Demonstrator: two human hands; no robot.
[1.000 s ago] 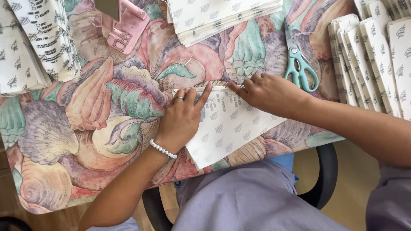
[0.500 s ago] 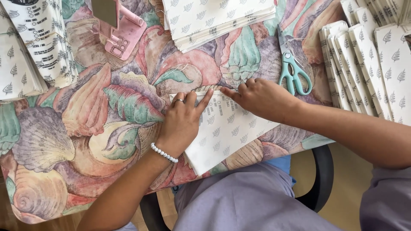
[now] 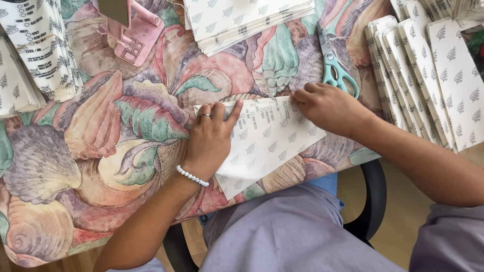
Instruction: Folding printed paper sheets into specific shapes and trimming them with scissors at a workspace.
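Hands pressed flat on a white paper bag (image 3: 272, 138) printed with small grey leaves, which lay at the near edge of a table covered in a seashell-patterned cloth (image 3: 91, 136), its lower corner hanging just over the rim. The left hand (image 3: 212, 138), with a ring on one finger and a pearl bead bracelet (image 3: 191, 176) at the wrist, rested palm down on the bag's left end, fingers spread toward its top edge and gripping nothing. The right hand (image 3: 327, 106) lay on the bag's upper right corner, fingers bunched against the paper at the top edge; whether they pinched it could not be told. Teal-handled scissors (image 3: 334, 68) lay just beyond the right hand, on the cloth. A stack of the same bags (image 3: 247, 20) sat at the far side of the table, more were fanned out at the right (image 3: 428, 75), and another pile stood at the left (image 3: 35, 55). A pink stand (image 3: 133, 30) stood near the far left stack. The person sat in a dark chair (image 3: 373, 201), in grey clothing.
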